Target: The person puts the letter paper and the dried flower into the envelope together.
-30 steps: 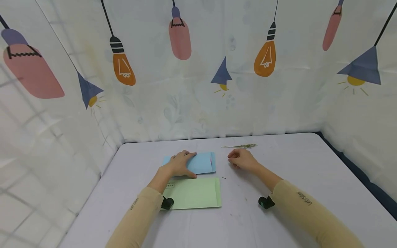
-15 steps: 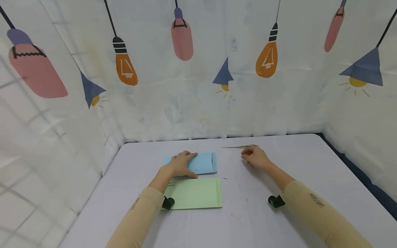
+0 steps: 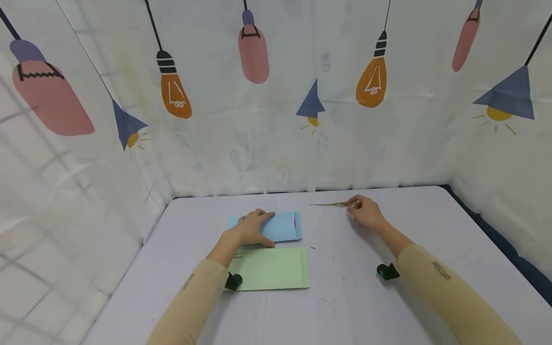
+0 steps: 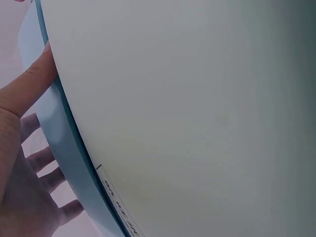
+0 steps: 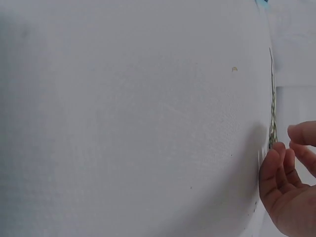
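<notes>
Over the left part of a light blue envelope [image 3: 282,227] lies my left hand [image 3: 249,229], its fingers spread; in the left wrist view the thumb [image 4: 37,79] is at the envelope's near edge. Just in front lies a pale green envelope [image 3: 271,270] with a small printed label at its upper left. Toward the back of the table, my right hand [image 3: 364,212] is at the bushy end of a dried grass sprig [image 3: 334,204]. In the right wrist view the sprig [image 5: 273,106] reaches right up to the bent fingers, which have a gap between them.
Tiny plant bits [image 3: 312,247] are scattered on the white table [image 3: 345,306] right of the envelopes. A curtain [image 3: 276,148] printed with lamps and bulbs hangs behind the table. Black wrist cameras [image 3: 233,281] sit at both sleeve cuffs.
My right hand has moved right and toward the back, from beside the blue envelope to the sprig's bushy end. The left hand and both envelopes stay in place.
</notes>
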`<state>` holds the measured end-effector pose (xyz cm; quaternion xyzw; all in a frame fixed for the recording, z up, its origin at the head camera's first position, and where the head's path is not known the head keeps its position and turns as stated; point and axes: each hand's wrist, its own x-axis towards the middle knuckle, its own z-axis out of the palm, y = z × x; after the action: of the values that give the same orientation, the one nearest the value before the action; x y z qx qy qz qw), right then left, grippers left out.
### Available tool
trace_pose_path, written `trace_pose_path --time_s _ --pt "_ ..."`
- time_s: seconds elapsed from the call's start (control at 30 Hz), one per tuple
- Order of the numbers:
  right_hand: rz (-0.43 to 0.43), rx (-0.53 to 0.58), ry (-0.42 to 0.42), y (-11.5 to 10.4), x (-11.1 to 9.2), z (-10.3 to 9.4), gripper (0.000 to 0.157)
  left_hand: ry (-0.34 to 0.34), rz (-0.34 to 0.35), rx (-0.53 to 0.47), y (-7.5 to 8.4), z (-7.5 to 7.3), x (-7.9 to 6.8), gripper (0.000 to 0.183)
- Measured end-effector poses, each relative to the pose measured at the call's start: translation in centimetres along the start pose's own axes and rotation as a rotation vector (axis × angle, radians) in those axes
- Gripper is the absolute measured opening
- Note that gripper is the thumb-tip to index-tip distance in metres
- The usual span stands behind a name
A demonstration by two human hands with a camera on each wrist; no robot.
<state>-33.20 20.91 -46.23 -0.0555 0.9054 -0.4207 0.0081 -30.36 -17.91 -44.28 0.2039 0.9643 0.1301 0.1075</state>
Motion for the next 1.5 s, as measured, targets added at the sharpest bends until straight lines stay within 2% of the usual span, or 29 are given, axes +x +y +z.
trace_pose_path --time_s 0.23,0.47,0.6,0.73,0.83,1.03,1.5 --pt "0.03 -0.016 -0.023 -0.5 0.8 -0.4 0.04 -0.007 -0.007 0.002 -0.1 -0.1 0.0 0.104" --pt "0.032 -0.126 -0.015 -0.1 2.2 -0.4 0.045 -0.004 -0.005 0.0 0.1 0.0 0.0 0.104" --pt "0.014 -0.196 -0.021 0.6 2.9 -0.3 0.044 -0.005 -0.005 -0.01 0.3 -0.1 -0.1 0.104" --pt "-0.047 -0.237 0.016 0.9 2.9 -0.3 0.035 -0.003 -0.004 -0.009 0.3 -0.2 -0.1 0.103" --pt "-0.074 -0.221 0.03 0.7 2.6 -0.3 0.029 0.0 -0.006 -0.009 0.3 -0.2 -0.1 0.103" --pt "-0.036 -0.183 0.019 0.5 2.0 -0.3 0.022 -0.002 -0.008 -0.002 0.2 0.0 -0.1 0.104" --pt "0.003 -0.149 0.006 0.0 1.2 -0.3 0.022 0.003 -0.007 -0.004 0.2 0.0 -0.2 0.102"
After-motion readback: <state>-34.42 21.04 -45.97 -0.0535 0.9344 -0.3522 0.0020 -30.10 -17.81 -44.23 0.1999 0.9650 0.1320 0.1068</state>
